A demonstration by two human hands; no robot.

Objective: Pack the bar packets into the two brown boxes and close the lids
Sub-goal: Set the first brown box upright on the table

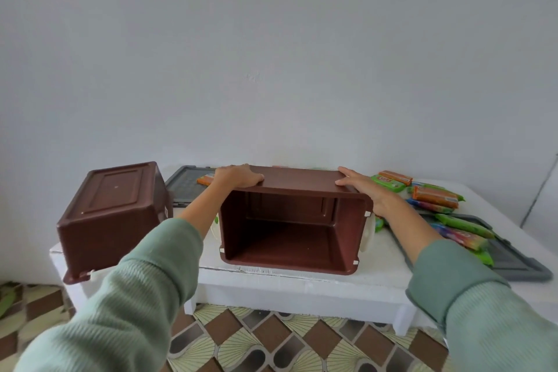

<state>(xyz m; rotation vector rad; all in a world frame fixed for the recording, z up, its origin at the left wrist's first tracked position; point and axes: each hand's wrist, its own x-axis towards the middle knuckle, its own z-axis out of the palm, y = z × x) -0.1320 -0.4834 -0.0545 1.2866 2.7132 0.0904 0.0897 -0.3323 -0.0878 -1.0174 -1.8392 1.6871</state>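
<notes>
Print shows on the bar packets (430, 196) just right of the right hand (367, 190), too blurred to read

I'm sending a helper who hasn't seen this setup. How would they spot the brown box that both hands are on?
Look at the white table against the wall. Near its front edge, in the middle, the brown box lies on its side, its empty opening facing the camera, with the left hand and right hand on its upper wall. The other brown box, to the left, is upside down, showing its base.
</notes>
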